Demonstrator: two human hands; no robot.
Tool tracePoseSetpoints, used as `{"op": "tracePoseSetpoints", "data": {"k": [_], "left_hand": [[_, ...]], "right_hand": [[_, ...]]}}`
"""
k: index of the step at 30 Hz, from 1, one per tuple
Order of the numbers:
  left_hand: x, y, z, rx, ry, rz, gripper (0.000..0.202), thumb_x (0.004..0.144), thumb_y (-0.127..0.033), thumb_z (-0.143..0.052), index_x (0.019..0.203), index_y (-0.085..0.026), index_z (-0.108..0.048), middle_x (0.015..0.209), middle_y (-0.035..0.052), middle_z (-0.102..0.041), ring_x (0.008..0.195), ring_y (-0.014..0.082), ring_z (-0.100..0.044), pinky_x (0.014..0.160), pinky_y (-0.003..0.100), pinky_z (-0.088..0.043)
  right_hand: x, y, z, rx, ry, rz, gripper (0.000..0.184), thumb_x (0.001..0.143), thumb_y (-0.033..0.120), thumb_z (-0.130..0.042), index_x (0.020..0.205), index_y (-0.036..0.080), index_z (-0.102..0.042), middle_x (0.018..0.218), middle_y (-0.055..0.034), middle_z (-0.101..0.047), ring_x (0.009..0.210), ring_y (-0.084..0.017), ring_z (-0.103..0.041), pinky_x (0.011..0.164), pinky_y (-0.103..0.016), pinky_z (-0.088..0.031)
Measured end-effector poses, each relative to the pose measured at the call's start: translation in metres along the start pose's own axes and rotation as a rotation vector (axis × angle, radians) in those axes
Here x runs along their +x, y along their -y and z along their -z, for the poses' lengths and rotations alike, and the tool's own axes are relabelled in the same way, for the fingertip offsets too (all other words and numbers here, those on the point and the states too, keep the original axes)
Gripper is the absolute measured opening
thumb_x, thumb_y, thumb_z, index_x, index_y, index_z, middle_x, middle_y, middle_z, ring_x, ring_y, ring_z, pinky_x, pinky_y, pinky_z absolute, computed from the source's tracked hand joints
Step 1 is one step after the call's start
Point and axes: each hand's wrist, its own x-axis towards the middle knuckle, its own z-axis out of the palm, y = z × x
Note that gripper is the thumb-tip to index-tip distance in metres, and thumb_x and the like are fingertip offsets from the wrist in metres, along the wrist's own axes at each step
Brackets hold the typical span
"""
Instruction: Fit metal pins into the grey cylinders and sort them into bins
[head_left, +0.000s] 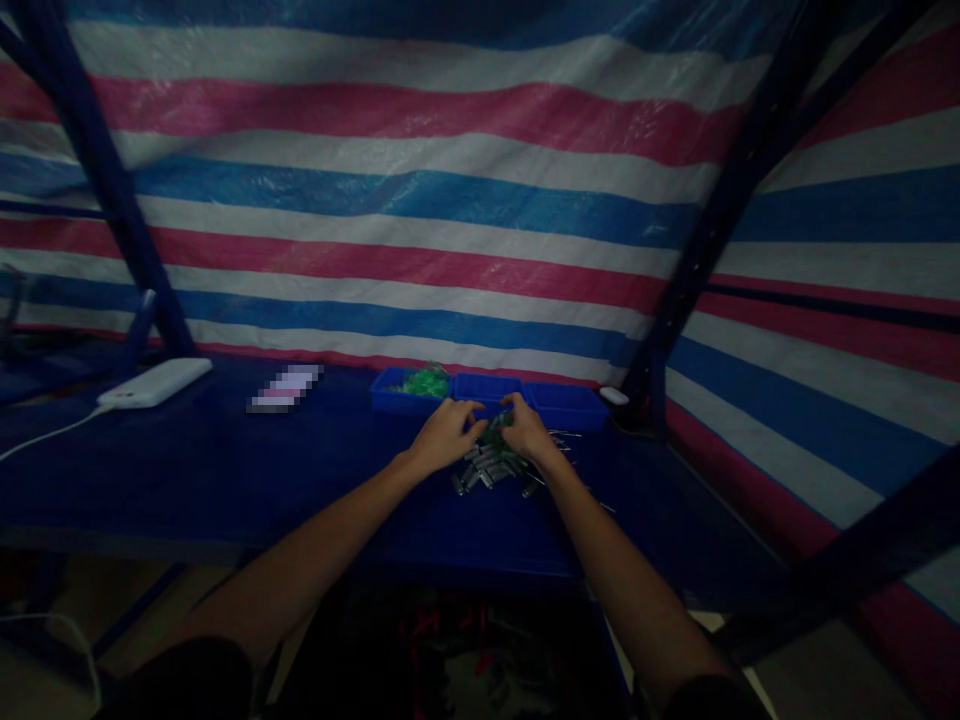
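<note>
Looking down from my head camera, I have my left hand (446,432) and right hand (529,428) close together, fingertips almost meeting, over a pile (480,472) of small metal pins on the blue tabletop (225,470). Both hands are curled, knuckles up, fingers bent down toward the pile. Something greenish (496,432) sits between them, but in this dim light I cannot tell whether either hand pinches it or only touches it.

The pile lies just in front of a row of blue trays (566,406), near enough, I judge, that neither arm has to stretch. The left tray holds green bits (426,380), kept apart from the loose metal.

Well off to my left lie a white power bank (156,383) with its cable (45,435), out of the way of my arms. A striped tarp (412,200) hangs behind, on dark blue posts (97,170).
</note>
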Motion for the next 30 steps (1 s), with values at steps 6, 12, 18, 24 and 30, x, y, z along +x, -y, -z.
{"op": "tracePoseSetpoints", "data": {"k": [6,12,18,24,30], "left_hand": [[0.006,0.004,0.007,-0.629,0.063,0.507,0.05,0.078,-0.059,-0.038,0.073,-0.014,-0.06,0.061,0.0027,-0.059,0.048,0.0113,-0.048,0.044,0.022,-0.031],[0.008,0.01,0.01,-0.953,0.03,0.631,0.033,0.07,-0.046,-0.058,0.072,-0.014,-0.055,0.06,-0.0009,-0.054,0.045,0.0071,-0.044,0.043,0.019,-0.029],[0.007,0.013,0.014,-0.395,-0.257,0.1,0.012,0.074,-0.021,-0.054,0.083,-0.018,-0.061,0.084,0.0034,-0.057,0.082,0.0154,-0.054,0.071,0.027,-0.044],[0.003,0.004,0.012,-0.198,-0.168,-0.097,0.025,0.069,-0.019,-0.061,0.093,-0.021,-0.065,0.098,0.0058,-0.051,0.098,0.0194,-0.049,0.089,0.034,-0.039],[0.009,0.012,0.01,-0.778,-0.06,0.474,0.043,0.079,-0.053,-0.044,0.081,-0.015,-0.064,0.07,0.0034,-0.058,0.062,0.013,-0.053,0.055,0.024,-0.039]], "right_hand": [[-0.006,0.022,-0.007,0.222,-0.22,0.291,0.015,0.065,0.01,-0.047,0.077,0.018,-0.053,0.07,0.0007,-0.049,0.068,-0.013,-0.049,0.062,-0.023,-0.038],[-0.019,0.036,-0.012,0.135,-0.247,0.426,0.016,0.064,0.008,-0.049,0.071,0.019,-0.059,0.091,-0.0059,-0.047,0.092,-0.019,-0.046,0.082,-0.033,-0.038],[-0.01,0.031,-0.009,0.44,-0.071,0.09,0.033,0.075,0.046,-0.047,0.078,0.017,-0.064,0.081,-0.0055,-0.056,0.084,-0.02,-0.051,0.077,-0.033,-0.041],[-0.001,0.022,-0.01,0.724,-0.109,0.044,0.037,0.076,0.048,-0.044,0.073,0.015,-0.061,0.058,0.0001,-0.057,0.054,-0.013,-0.05,0.052,-0.024,-0.038],[-0.011,0.028,-0.007,0.383,-0.166,0.28,0.034,0.08,0.027,-0.041,0.104,0.02,-0.063,0.084,-0.0024,-0.068,0.073,-0.016,-0.059,0.069,-0.027,-0.045]]}}
